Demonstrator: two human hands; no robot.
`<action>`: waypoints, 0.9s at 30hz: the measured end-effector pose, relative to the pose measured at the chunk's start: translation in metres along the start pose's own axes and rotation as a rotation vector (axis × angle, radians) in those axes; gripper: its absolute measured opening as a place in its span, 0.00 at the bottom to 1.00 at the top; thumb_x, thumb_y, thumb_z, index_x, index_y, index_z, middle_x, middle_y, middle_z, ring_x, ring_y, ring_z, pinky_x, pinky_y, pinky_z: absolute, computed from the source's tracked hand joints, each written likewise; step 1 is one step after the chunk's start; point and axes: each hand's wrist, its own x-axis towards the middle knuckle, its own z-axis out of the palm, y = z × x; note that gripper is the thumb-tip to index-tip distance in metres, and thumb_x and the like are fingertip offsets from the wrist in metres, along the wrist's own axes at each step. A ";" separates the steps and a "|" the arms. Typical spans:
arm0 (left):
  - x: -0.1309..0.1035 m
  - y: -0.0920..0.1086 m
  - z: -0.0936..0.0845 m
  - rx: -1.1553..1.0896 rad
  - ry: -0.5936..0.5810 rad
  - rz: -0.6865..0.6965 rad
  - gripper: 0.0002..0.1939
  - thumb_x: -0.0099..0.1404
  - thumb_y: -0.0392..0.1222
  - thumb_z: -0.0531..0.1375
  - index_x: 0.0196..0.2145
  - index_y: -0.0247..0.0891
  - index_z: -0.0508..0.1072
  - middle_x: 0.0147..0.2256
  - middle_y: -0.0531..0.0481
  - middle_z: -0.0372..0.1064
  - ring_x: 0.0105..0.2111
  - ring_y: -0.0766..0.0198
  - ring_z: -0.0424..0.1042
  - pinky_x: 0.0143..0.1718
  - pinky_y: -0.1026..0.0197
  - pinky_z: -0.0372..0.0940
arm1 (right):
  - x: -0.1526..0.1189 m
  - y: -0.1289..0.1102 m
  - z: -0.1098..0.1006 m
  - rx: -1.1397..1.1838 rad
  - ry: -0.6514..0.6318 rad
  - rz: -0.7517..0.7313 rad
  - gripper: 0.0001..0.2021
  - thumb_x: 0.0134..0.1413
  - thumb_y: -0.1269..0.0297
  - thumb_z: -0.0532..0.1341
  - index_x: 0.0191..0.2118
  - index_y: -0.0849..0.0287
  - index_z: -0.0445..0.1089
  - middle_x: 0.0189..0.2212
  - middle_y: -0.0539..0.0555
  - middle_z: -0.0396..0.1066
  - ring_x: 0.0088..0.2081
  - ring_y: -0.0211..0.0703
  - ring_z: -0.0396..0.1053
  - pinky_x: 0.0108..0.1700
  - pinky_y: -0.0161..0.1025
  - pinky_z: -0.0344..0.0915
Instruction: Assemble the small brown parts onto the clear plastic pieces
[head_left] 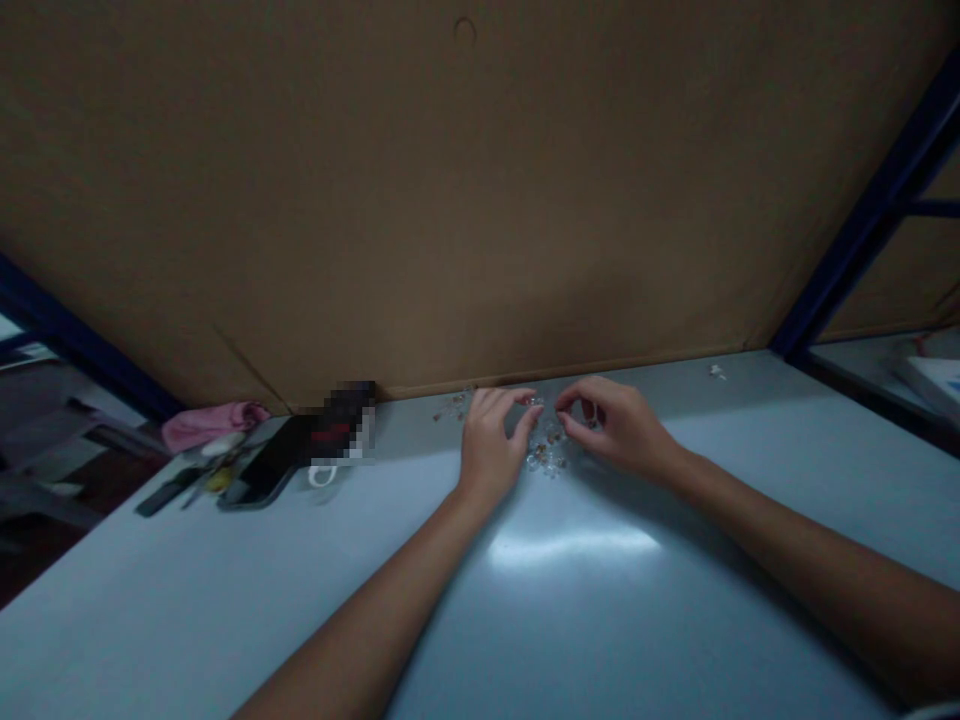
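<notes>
My left hand (491, 440) is closed in a loose pinch. A small clear piece (534, 402) shows between its thumb and index finger. Just to the right, my right hand (611, 425) has its thumb and index fingertips drawn together; whatever is in them, if anything, is too small to make out. Beneath and between the hands lies a loose pile of small clear pieces (546, 458) with brownish or copper-coloured parts. More such pieces (454, 405) are scattered behind my left hand, by the cardboard, and are partly hidden by it.
The grey table (555, 630) meets an upright brown cardboard panel (480, 220) at the back. At left lie a dark phone (266, 465), keys (217, 478), a pink cloth (214, 425) and a blurred-out dark item. A white scrap (718, 371) lies at right, near a blue frame post (862, 230).
</notes>
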 end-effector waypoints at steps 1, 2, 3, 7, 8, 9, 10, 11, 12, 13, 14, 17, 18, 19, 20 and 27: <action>0.000 0.001 0.000 -0.010 -0.007 0.018 0.05 0.72 0.41 0.66 0.45 0.40 0.80 0.43 0.47 0.81 0.47 0.54 0.74 0.52 0.51 0.68 | 0.001 0.000 -0.001 0.063 0.034 0.063 0.07 0.63 0.67 0.65 0.45 0.58 0.78 0.36 0.53 0.77 0.33 0.42 0.69 0.36 0.39 0.65; 0.000 0.002 0.000 -0.018 -0.015 0.037 0.06 0.72 0.41 0.67 0.45 0.40 0.80 0.43 0.47 0.81 0.47 0.54 0.74 0.52 0.51 0.68 | 0.001 -0.001 -0.002 0.121 0.060 0.123 0.08 0.64 0.65 0.65 0.47 0.57 0.79 0.37 0.54 0.78 0.33 0.41 0.70 0.35 0.38 0.65; -0.001 0.003 0.000 -0.025 -0.021 0.057 0.06 0.71 0.41 0.67 0.46 0.40 0.80 0.43 0.47 0.81 0.47 0.54 0.73 0.51 0.51 0.68 | 0.002 -0.001 -0.002 0.174 0.079 0.176 0.09 0.64 0.63 0.65 0.47 0.56 0.80 0.38 0.54 0.79 0.34 0.42 0.72 0.34 0.38 0.65; -0.002 0.006 -0.001 -0.033 -0.022 0.121 0.08 0.71 0.42 0.68 0.47 0.40 0.80 0.41 0.47 0.81 0.46 0.54 0.74 0.50 0.50 0.69 | 0.003 -0.003 0.000 0.339 0.114 0.322 0.11 0.62 0.56 0.67 0.44 0.56 0.82 0.39 0.56 0.82 0.39 0.47 0.77 0.36 0.39 0.69; -0.002 0.006 -0.001 -0.033 -0.020 0.130 0.08 0.72 0.43 0.67 0.47 0.40 0.80 0.41 0.47 0.81 0.45 0.54 0.74 0.50 0.49 0.70 | 0.003 -0.004 0.001 0.367 0.113 0.340 0.12 0.61 0.55 0.68 0.44 0.56 0.82 0.40 0.56 0.82 0.40 0.47 0.77 0.37 0.40 0.69; -0.002 0.006 -0.001 -0.034 -0.019 0.136 0.08 0.72 0.44 0.67 0.47 0.40 0.80 0.41 0.46 0.81 0.45 0.54 0.74 0.50 0.49 0.70 | 0.003 -0.005 0.001 0.389 0.110 0.351 0.12 0.60 0.54 0.69 0.43 0.56 0.83 0.40 0.56 0.83 0.40 0.48 0.78 0.37 0.40 0.70; -0.002 0.007 -0.001 -0.035 -0.016 0.141 0.08 0.72 0.44 0.67 0.47 0.40 0.81 0.41 0.46 0.81 0.45 0.54 0.74 0.49 0.49 0.70 | 0.003 -0.005 0.001 0.406 0.104 0.355 0.13 0.60 0.53 0.69 0.43 0.56 0.83 0.40 0.56 0.83 0.40 0.49 0.78 0.38 0.41 0.71; -0.002 0.007 -0.001 -0.038 -0.012 0.146 0.08 0.72 0.44 0.67 0.47 0.40 0.81 0.41 0.46 0.82 0.45 0.54 0.74 0.49 0.49 0.70 | 0.003 -0.006 0.001 0.419 0.099 0.359 0.14 0.59 0.53 0.70 0.43 0.57 0.83 0.40 0.57 0.83 0.41 0.49 0.78 0.39 0.41 0.71; -0.001 0.007 -0.001 -0.041 -0.006 0.150 0.09 0.72 0.44 0.67 0.47 0.40 0.81 0.41 0.46 0.82 0.45 0.54 0.74 0.49 0.49 0.70 | 0.004 -0.006 0.001 0.430 0.095 0.363 0.14 0.59 0.52 0.70 0.43 0.57 0.83 0.40 0.57 0.83 0.41 0.49 0.79 0.40 0.42 0.71; -0.001 0.007 -0.002 -0.044 0.000 0.151 0.09 0.71 0.43 0.68 0.47 0.40 0.81 0.41 0.46 0.82 0.44 0.54 0.74 0.49 0.50 0.70 | 0.004 -0.006 0.001 0.440 0.093 0.366 0.14 0.58 0.52 0.70 0.43 0.57 0.83 0.40 0.57 0.83 0.40 0.49 0.79 0.40 0.42 0.72; -0.001 0.008 -0.002 -0.045 0.004 0.151 0.09 0.71 0.43 0.68 0.47 0.40 0.81 0.41 0.46 0.82 0.44 0.54 0.74 0.49 0.50 0.70 | 0.004 -0.006 0.001 0.451 0.092 0.370 0.15 0.58 0.52 0.71 0.42 0.58 0.83 0.39 0.57 0.84 0.40 0.49 0.79 0.41 0.42 0.72; -0.001 0.008 -0.002 -0.043 0.002 0.141 0.08 0.71 0.43 0.68 0.47 0.40 0.81 0.41 0.46 0.82 0.44 0.54 0.74 0.49 0.50 0.70 | 0.005 -0.007 0.001 0.489 0.098 0.380 0.14 0.56 0.53 0.72 0.42 0.58 0.83 0.39 0.57 0.84 0.38 0.48 0.79 0.41 0.42 0.72; -0.001 0.008 -0.002 -0.042 0.000 0.138 0.08 0.71 0.43 0.67 0.47 0.40 0.81 0.41 0.46 0.82 0.44 0.54 0.74 0.48 0.50 0.70 | 0.005 -0.007 0.001 0.505 0.098 0.385 0.15 0.56 0.53 0.72 0.42 0.58 0.83 0.38 0.57 0.84 0.37 0.47 0.79 0.40 0.42 0.72; -0.001 0.008 -0.002 -0.043 0.002 0.135 0.08 0.71 0.43 0.67 0.47 0.40 0.81 0.41 0.46 0.82 0.44 0.54 0.74 0.48 0.50 0.71 | 0.005 -0.008 0.000 0.519 0.096 0.393 0.15 0.56 0.53 0.72 0.42 0.59 0.83 0.38 0.57 0.84 0.36 0.47 0.78 0.38 0.41 0.72; -0.001 0.008 -0.002 -0.045 0.006 0.133 0.08 0.71 0.43 0.68 0.47 0.40 0.81 0.41 0.46 0.82 0.44 0.54 0.74 0.48 0.50 0.71 | 0.004 -0.009 0.000 0.530 0.090 0.403 0.15 0.56 0.53 0.72 0.42 0.59 0.83 0.37 0.57 0.83 0.35 0.46 0.77 0.36 0.40 0.72; -0.001 0.009 -0.002 -0.069 0.033 0.136 0.08 0.71 0.42 0.68 0.46 0.41 0.82 0.40 0.47 0.82 0.43 0.55 0.74 0.47 0.51 0.71 | 0.003 -0.014 -0.001 0.623 0.060 0.493 0.20 0.53 0.49 0.74 0.43 0.60 0.84 0.33 0.56 0.82 0.25 0.38 0.69 0.21 0.33 0.63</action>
